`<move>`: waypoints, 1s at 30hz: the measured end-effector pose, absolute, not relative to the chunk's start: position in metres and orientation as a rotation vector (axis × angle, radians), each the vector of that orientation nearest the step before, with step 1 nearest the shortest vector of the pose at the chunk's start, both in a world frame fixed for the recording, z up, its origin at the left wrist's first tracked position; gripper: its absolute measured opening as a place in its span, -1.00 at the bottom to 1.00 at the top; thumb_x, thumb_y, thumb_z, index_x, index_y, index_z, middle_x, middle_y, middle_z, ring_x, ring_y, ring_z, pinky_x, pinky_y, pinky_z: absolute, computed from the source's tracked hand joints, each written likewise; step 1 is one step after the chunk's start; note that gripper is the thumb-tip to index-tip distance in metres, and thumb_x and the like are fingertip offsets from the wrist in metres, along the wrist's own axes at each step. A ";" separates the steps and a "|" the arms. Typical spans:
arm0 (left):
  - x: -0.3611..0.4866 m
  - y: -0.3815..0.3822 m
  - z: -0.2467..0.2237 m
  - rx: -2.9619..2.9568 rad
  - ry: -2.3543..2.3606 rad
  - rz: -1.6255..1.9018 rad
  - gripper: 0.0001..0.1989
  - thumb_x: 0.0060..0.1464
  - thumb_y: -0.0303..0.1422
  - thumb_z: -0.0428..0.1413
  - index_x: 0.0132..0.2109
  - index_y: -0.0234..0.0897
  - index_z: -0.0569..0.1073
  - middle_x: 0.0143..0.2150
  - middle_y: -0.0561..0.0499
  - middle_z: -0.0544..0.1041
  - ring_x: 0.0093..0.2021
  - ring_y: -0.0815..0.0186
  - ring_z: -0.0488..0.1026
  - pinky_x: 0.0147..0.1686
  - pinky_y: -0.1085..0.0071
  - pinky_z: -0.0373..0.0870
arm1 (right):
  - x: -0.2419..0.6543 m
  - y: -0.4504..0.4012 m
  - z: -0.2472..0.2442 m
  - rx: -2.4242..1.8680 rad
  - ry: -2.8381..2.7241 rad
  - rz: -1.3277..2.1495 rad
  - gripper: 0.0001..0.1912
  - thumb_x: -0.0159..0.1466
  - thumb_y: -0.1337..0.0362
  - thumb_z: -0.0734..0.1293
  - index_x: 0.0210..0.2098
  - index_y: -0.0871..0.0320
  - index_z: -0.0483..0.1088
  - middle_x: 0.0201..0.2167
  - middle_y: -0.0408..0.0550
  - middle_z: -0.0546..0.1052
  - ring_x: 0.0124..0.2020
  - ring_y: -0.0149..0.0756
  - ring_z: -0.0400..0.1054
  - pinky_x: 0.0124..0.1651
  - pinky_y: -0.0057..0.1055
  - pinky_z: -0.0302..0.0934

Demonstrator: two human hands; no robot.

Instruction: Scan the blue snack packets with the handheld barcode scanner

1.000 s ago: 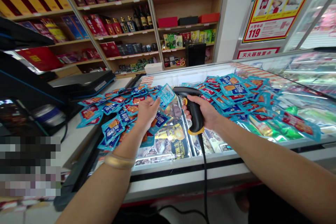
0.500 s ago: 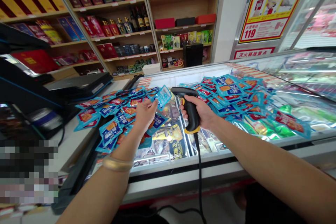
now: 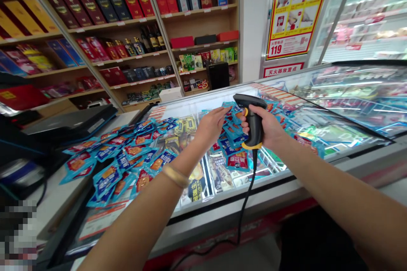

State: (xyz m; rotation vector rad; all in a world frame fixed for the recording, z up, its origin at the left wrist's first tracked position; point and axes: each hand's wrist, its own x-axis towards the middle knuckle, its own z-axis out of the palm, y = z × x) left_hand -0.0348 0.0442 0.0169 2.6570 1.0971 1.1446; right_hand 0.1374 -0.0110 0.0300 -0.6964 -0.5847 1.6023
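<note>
Swung over since earlier: my left hand [image 3: 210, 129], now at the right-hand packets [image 3: 238, 161] on the freezer [image 3: 222, 211], can't tell if gripping. Cable [image 3: 242, 207] clears its near edge; right hand's [image 3: 270, 130] wrapped round the scanner [image 3: 255, 123]. Open glass between piles, shelves [image 3: 190, 13] past the far edge.

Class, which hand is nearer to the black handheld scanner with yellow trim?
Right: the right hand holds the scanner; the left hand is just off its left side, not touching.
</note>
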 end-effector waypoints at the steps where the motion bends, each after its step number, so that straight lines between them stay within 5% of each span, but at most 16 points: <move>1: -0.019 0.046 0.016 2.675 1.123 1.070 -0.60 0.28 -0.44 -0.14 0.15 -0.25 0.44 0.18 -0.12 0.45 0.18 0.19 0.39 0.19 0.24 0.30 | 0.148 -0.012 0.028 -0.706 -0.580 1.576 -0.82 0.26 0.23 0.30 -0.41 0.20 0.34 -0.60 -0.12 0.38 -0.64 -0.46 0.22 -0.64 -0.58 0.20; 5: 0.026 0.047 0.005 2.791 1.206 0.740 -0.56 0.29 -0.31 -0.11 0.24 -0.35 0.31 0.28 -0.26 0.31 0.29 0.04 0.24 0.26 0.07 0.16 | 0.180 -0.018 0.018 -0.749 -0.545 1.503 -0.83 0.24 0.23 0.30 -0.41 0.19 0.34 -0.60 -0.13 0.37 -0.64 -0.46 0.22 -0.63 -0.57 0.21; 13: 0.022 0.041 0.008 2.760 1.264 0.590 -0.43 0.28 -0.16 -0.11 0.36 -0.20 0.08 0.43 -0.16 0.05 0.42 -0.03 -0.08 0.32 -0.09 -0.09 | 0.185 -0.023 0.017 -0.746 -0.498 1.501 -0.85 0.25 0.25 0.28 -0.41 0.18 0.34 -0.60 -0.13 0.36 -0.64 -0.45 0.20 -0.65 -0.55 0.20; 19: -0.051 0.042 0.017 2.626 1.309 0.898 -0.34 0.14 -0.23 0.08 0.34 -0.26 0.13 0.37 -0.25 0.15 0.37 0.06 0.08 0.30 0.10 0.07 | 0.152 -0.022 0.031 -0.727 -0.541 1.569 -0.83 0.28 0.25 0.25 -0.41 0.20 0.34 -0.60 -0.12 0.37 -0.64 -0.46 0.20 -0.65 -0.57 0.18; 24: -0.146 0.045 0.014 2.298 1.588 1.042 -0.44 0.03 -0.25 0.14 0.20 -0.26 0.37 0.17 -0.20 0.42 -0.04 0.15 0.50 0.02 0.25 0.37 | 0.096 -0.013 0.026 -0.707 -0.610 1.711 -0.80 0.26 0.23 0.30 -0.44 0.19 0.34 -0.60 -0.12 0.38 -0.64 -0.46 0.22 -0.63 -0.56 0.21; 30: -0.212 0.032 0.010 1.960 1.633 1.014 -0.71 -0.25 -0.16 0.31 -0.34 -0.21 0.60 -0.42 0.00 0.59 -0.47 0.27 0.44 -0.47 0.48 0.26 | 0.027 0.000 0.016 -0.700 -0.695 1.935 -0.79 0.25 0.22 0.31 -0.47 0.19 0.34 -0.63 -0.14 0.36 -0.64 -0.46 0.22 -0.62 -0.57 0.19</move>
